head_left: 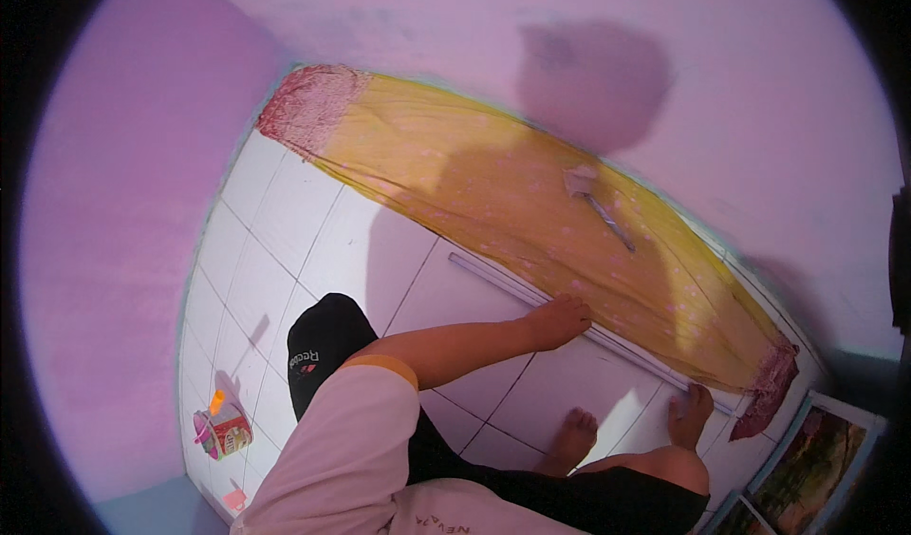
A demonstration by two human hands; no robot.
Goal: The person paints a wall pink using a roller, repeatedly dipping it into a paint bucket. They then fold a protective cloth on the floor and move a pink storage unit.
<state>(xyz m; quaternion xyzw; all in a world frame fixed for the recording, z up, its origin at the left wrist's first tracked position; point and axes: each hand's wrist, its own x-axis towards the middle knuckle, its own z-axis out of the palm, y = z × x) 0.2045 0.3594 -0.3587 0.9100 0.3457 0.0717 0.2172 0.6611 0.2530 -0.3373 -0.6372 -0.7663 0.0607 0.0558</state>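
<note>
A long pale strip (503,283) with straight parallel edges lies slantwise along the near edge of a yellow cloth (436,146). My left hand (560,322) is closed around its middle, knuckles up. What looks like my right hand (691,416) rests at the strip's right end, fingers bent over it; its forearm is mostly hidden by my bent knee (678,469). The cloth is spotted with paint, has dark red ends and lies along the foot of the pink wall. On it is a tool with a pinkish head and a grey handle (610,224), perhaps a paint roller.
A paint can (232,435) with an orange-handled item in it stands at the left on white floor tiles (270,217). Near it lies a small orange piece (234,500). Dark picture panels in a pale frame (859,419) are at the lower right. My bare foot (573,437) is below the strip.
</note>
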